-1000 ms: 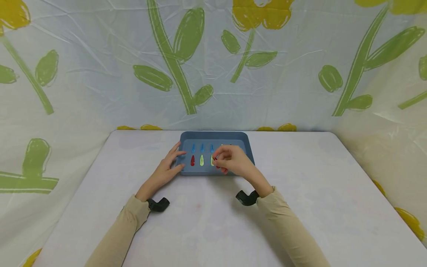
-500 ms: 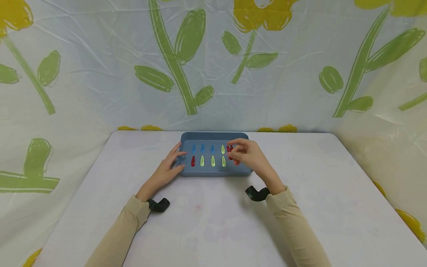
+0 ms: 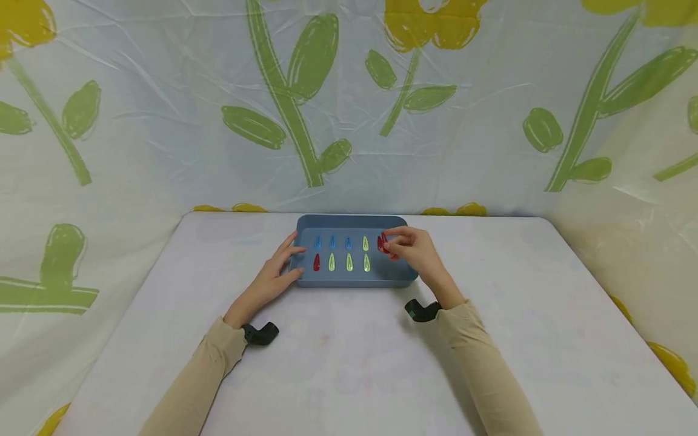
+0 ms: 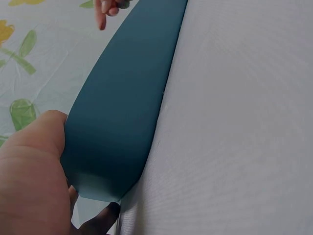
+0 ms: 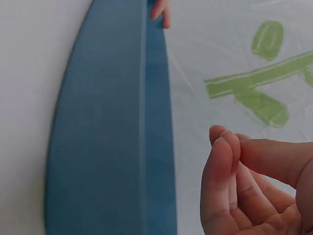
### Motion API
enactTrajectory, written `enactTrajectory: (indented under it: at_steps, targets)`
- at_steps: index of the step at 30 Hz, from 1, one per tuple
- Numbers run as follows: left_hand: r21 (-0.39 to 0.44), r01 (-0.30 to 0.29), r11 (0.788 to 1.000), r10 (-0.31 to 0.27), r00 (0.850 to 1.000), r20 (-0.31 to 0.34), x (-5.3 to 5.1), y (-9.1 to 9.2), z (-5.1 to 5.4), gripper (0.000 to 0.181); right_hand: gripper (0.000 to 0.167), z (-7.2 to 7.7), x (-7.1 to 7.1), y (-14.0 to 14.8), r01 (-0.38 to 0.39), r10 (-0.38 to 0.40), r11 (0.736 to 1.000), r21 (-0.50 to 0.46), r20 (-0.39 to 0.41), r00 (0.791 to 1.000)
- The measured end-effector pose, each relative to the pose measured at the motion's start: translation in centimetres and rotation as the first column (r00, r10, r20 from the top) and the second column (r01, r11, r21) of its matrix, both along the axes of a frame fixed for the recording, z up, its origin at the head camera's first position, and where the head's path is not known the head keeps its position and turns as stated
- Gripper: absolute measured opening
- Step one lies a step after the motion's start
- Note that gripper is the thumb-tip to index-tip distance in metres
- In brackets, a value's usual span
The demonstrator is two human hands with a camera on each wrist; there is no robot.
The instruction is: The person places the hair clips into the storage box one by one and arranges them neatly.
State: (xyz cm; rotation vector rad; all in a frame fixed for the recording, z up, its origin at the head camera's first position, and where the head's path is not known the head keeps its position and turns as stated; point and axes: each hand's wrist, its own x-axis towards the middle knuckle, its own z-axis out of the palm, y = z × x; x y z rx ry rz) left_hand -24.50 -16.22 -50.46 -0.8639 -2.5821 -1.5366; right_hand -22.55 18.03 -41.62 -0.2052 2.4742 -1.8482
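Observation:
A blue tray [image 3: 357, 283] holds two rows of snap hair clips. In the back row are several blue clips [image 3: 332, 242], one yellow-green clip [image 3: 365, 243] and a red clip [image 3: 380, 243]. The front row has a red clip [image 3: 317, 262] and several yellow-green clips [image 3: 349, 262]. My right hand [image 3: 411, 245] pinches another red hair clip [image 3: 385, 238] over the tray's right part, overlapping the red one behind it. In the right wrist view the fingertips [image 5: 221, 142] meet the thumb; the clip is hidden there. My left hand [image 3: 272, 272] rests on the tray's left rim, fingers spread.
The tray stands near the back of a white table [image 3: 327, 363], close to a flower-print cloth backdrop [image 3: 180, 121]. A black wrist camera sits on the left wrist [image 3: 262, 333] and another on the right wrist [image 3: 422, 310].
My right hand has moved right from over the front yellow-green clips to the back row's right end, carrying the red hair clip. The left hand stays at the tray's left rim.

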Motion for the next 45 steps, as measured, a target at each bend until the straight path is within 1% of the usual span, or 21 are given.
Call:
enactTrajectory:
  at_steps: [1, 2, 4, 7, 8, 10, 13, 17, 23, 27, 31, 35, 38, 41, 42, 45]
  targets:
    - [0.003, 0.001, 1.0, -0.001, 1.0, 0.007, 0.2, 0.1, 0.3, 0.045, 0.033, -0.3, -0.1, 0.0, 0.0, 0.0, 1.0, -0.003, 0.006, 1.0]
    - [0.003, 0.002, 1.0, -0.002, 1.0, 0.012, 0.5, 0.2, 0.8, 0.045, 0.033, -0.5, -0.2, 0.0, 0.005, -0.004, 1.0, -0.006, 0.014, 1.0]
    - [0.001, 0.004, 1.0, -0.004, 1.0, 0.022, 1.2, 0.5, 1.9, 0.045, 0.033, -0.9, -0.3, -0.1, 0.014, -0.014, 1.0, -0.005, 0.026, 1.0]
    - [-0.007, 0.006, 1.0, -0.006, 0.999, 0.032, 2.2, 0.8, 3.6, 0.045, 0.032, -1.5, -0.6, -0.2, 0.038, -0.04, 0.999, 0.03, 0.044, 0.998]
    - [-0.012, 0.006, 1.0, -0.006, 1.0, 0.031, 2.4, 0.8, 4.0, 0.044, 0.031, -1.7, -0.7, -0.3, 0.05, -0.052, 0.998, 0.046, 0.051, 0.997]
    - [-0.012, 0.005, 1.0, -0.005, 1.0, 0.03, 2.5, 0.9, 4.2, 0.044, 0.031, -2.0, -0.8, -0.4, 0.071, -0.076, 0.994, 0.083, 0.061, 0.995]
    - [-0.009, 0.004, 1.0, -0.004, 0.999, 0.032, 2.5, 0.8, 4.1, 0.044, 0.03, -2.5, -1.0, -0.6, 0.088, -0.097, 0.987, 0.132, 0.065, 0.993]
    - [-0.011, 0.004, 1.0, -0.004, 0.999, 0.039, 2.3, 0.8, 3.8, 0.045, 0.028, -3.0, -1.3, -0.6, 0.095, -0.106, 0.971, 0.22, 0.039, 0.994]
    - [-0.004, 0.009, 1.0, -0.009, 0.999, 0.039, 2.1, 0.7, 3.6, 0.045, 0.027, -3.2, -1.4, -0.9, 0.066, -0.069, 0.917, 0.394, -0.006, 0.998]
    - [-0.006, 0.011, 1.0, -0.011, 0.999, 0.037, 2.0, 0.7, 3.5, 0.045, 0.027, -3.2, -1.2, -1.2, 0.043, -0.044, 0.883, 0.467, -0.009, 0.999]
    - [-0.01, 0.012, 1.0, -0.012, 0.999, 0.03, 2.0, 0.6, 3.5, 0.045, 0.026, -3.4, -1.1, -1.4, 0.035, -0.034, 0.867, 0.498, -0.011, 0.999]
    - [-0.004, 0.012, 1.0, -0.012, 1.0, 0.025, 2.0, 0.7, 3.6, 0.044, 0.023, -3.6, -1.1, -1.4, 0.036, -0.026, 0.857, 0.514, -0.028, 0.999]
    - [0.0, 0.009, 1.0, -0.009, 1.0, 0.021, 2.1, 0.7, 3.6, 0.044, 0.022, -3.7, -1.1, -1.4, 0.036, -0.022, 0.859, 0.511, -0.034, 0.999]
    - [-0.003, 0.007, 1.0, -0.007, 1.0, 0.014, 2.0, 0.7, 3.4, 0.045, 0.021, -3.8, -1.1, -1.5, 0.041, -0.03, 0.862, 0.506, -0.03, 0.999]
    - [-0.005, 0.008, 1.0, -0.008, 1.0, 0.011, 1.9, 0.7, 3.3, 0.045, 0.021, -3.9, -1.1, -1.6, 0.044, -0.033, 0.861, 0.507, -0.03, 0.999]
    - [0.0, 0.002, 1.0, -0.002, 1.0, 0.009, 1.1, 0.5, 2.1, 0.046, 0.021, -3.9, -1.2, -1.6, 0.054, -0.044, 0.852, 0.521, -0.031, 0.999]
